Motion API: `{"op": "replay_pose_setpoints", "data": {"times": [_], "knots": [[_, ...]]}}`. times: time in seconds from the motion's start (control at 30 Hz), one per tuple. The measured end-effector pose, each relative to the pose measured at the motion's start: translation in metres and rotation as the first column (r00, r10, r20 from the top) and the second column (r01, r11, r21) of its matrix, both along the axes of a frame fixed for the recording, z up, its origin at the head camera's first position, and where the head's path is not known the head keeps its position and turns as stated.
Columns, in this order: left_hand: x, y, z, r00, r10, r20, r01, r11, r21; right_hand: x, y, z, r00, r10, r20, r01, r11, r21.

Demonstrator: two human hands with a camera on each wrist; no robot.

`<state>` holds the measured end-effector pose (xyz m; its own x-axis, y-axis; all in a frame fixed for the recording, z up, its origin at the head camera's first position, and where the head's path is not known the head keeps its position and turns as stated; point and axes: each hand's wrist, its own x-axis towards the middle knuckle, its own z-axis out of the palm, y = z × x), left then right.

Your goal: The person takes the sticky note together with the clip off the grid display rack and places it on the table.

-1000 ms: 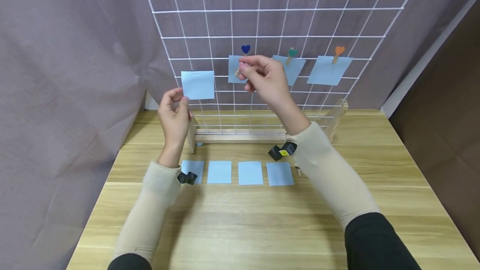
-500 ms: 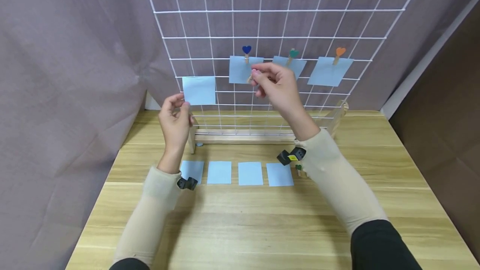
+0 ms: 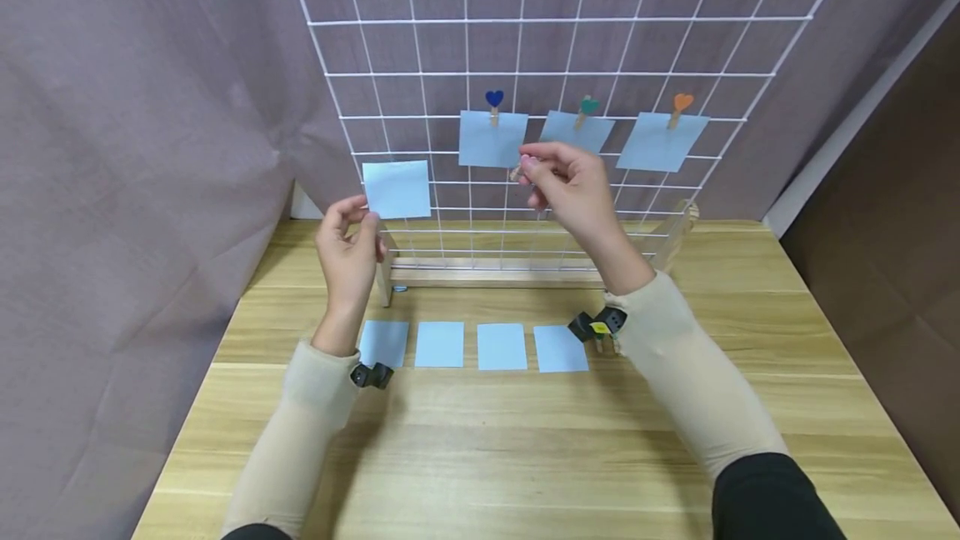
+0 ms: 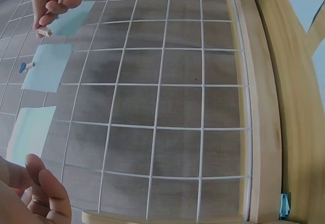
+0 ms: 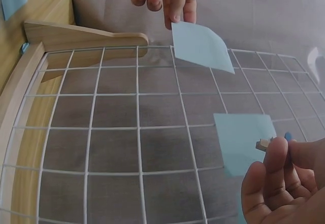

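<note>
My left hand (image 3: 348, 248) pinches a light-blue paper note (image 3: 397, 190) by its lower left corner, in front of the left part of a white wire grid (image 3: 517, 20). Between thumb and forefinger of my right hand (image 3: 573, 186) is a small wooden clothespin (image 5: 262, 145), mostly covered by the fingers. That hand is just below the hanging notes and overlaps one. Three blue notes hang in a row on the grid, held by clothespins with a blue heart (image 3: 494, 98), a green heart (image 3: 589, 106) and an orange heart (image 3: 682, 102).
The grid stands in a wooden base (image 3: 487, 277) on a wood-grain table (image 3: 480, 457). Several blue notes lie in a row before it, the rightmost note (image 3: 561, 348) close to small clothespins (image 3: 607, 345) partly hidden by the right wrist camera. A grey cloth (image 3: 150, 107) hangs behind.
My right hand has moved right and down with the clothespin, uncovering the note under the blue heart. The left hand has lowered its note a little.
</note>
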<state>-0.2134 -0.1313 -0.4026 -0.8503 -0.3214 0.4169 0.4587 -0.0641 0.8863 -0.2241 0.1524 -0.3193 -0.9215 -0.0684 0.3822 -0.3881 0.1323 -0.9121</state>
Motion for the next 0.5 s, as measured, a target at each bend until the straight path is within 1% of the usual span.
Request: {"op": "replay_pose_setpoints", "data": {"times": [0.2, 0.4, 0.5], "knots": [[0.004, -0.001, -0.003, 1.000, -0.013, 0.000, 0.013, 1.000, 0.003, 0.007, 0.010, -0.008, 1.000, 0.012, -0.013, -0.012, 1.000, -0.026], [0.008, -0.001, -0.005, 1.000, -0.016, 0.015, 0.016, 1.000, 0.021, 0.017, 0.018, -0.012, 1.000, 0.013, -0.023, -0.012, 1.000, 0.012], [0.012, -0.001, -0.007, 0.999, -0.021, 0.038, 0.020, 1.000, 0.024, 0.019, 0.022, -0.015, 1.000, 0.005, -0.013, -0.005, 1.000, 0.016]]}}
